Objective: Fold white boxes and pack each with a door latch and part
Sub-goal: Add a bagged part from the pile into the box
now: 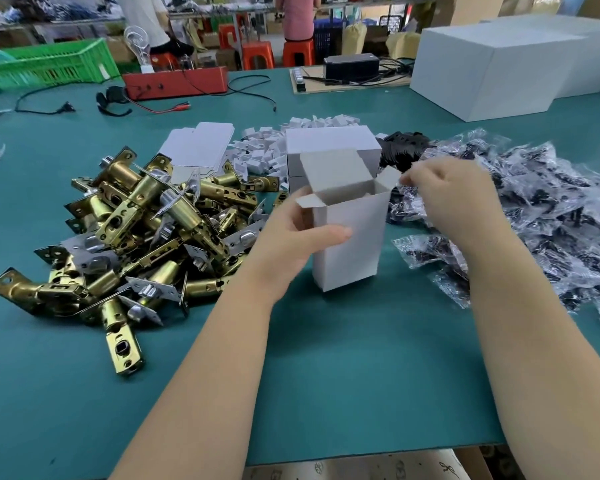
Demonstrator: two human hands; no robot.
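Head view only. We noted one white box (352, 237) standing upright on the green table (326, 375), long axis vertical, open mouth up, lid flap raised at the rear. Left hand (291, 233) gripped the box's left side, thumb across the front panel. Right hand (447, 192) sat just right of the open top, fingers curled and pinching something small beside the right flap; we could not tell what. Brass door latches (142, 237) lay piled left of the box, too tangled to count. Bagged parts (534, 209) were heaped to the right. Flat box blanks (198, 147) lay behind, and one folded box (329, 142).
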